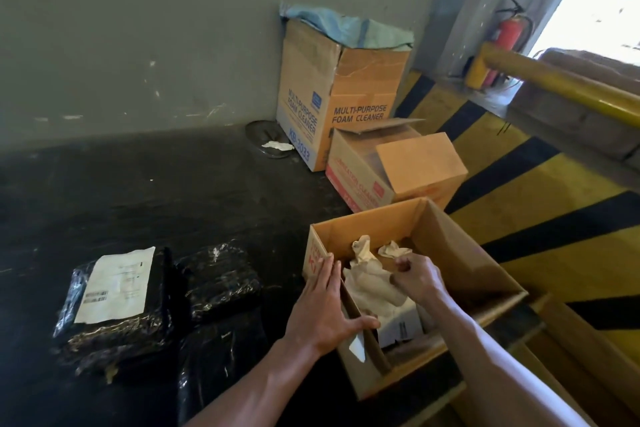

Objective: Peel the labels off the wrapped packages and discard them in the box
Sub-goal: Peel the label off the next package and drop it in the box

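**Next label lies off to the left of both hands**

Both hands are at the open box [457, 243]. The left hand [325, 308] lies flat against its near-left wall, fingers straight and thumb spread across the edge, gripping nothing. The right hand [420, 279] is inside the box with fingers curled, just above the crumpled labels [370, 282]. I cannot tell whether it pinches a scrap or has let go.

The one package that carries a label is the labelled package [114, 315], on the dark floor well to the left of the left hand. Two bare black packages [221, 279] lie between it and the box. Its long axis runs away from the person, leaning slightly right, and the white label [116, 282] runs along it. The left hand is clearly the nearer one. The right would have to cross over the box wall and the bare packages.

The label's print is too blurred to read, the box floor is hidden under paper, and the black wraps merge into the floor.
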A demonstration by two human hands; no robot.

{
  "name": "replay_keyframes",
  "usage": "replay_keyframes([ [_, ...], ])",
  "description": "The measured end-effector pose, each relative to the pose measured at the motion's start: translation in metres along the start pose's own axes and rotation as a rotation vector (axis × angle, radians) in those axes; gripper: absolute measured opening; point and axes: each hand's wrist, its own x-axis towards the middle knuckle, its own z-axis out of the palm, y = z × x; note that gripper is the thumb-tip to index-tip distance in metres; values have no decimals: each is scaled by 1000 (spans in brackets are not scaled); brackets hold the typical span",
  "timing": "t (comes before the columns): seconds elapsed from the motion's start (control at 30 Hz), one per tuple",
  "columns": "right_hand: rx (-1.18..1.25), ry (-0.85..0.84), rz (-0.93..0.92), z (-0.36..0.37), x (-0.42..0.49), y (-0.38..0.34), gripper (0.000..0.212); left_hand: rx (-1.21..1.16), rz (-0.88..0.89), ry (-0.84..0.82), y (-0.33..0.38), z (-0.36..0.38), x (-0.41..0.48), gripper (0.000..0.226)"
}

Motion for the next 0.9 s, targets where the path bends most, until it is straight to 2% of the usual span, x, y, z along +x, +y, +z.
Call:
replay_keyframes([
  [0.07, 17, 7, -5, -2, -2, -2, 7, -9, 6, 2, 0, 0, 0, 130],
  [0.17, 48, 20, -16, -7, -4, -6, 29, -19, 5, -7, 1, -2, 0, 131],
  [0.3, 84, 39, -28, -11, -8, -14, 39, -35, 10, -26, 0, -7, 0, 133],
  [0.47, 101, 54, -59, -11, -13, -22, 28, -63, 21, -37, -3, -8, 1, 134],
  [0.53, 119, 50, -57, -10, -15, -26, 36, -130, 4, -9, -6, -9, 1, 128],
  [0.6, 136, 55, -75, -8, -15, -32, 47, -214, -46, 42, -15, -14, 1, 120],
  [0.8, 198, 7, -175, 15, -9, -76, 50, -359, -279, 240, -76, -40, -16, 101],
  [0.9, 175, -10, -284, 39, -10, -106, 35, -391, -395, 324, -110, -53, -32, 99],
])
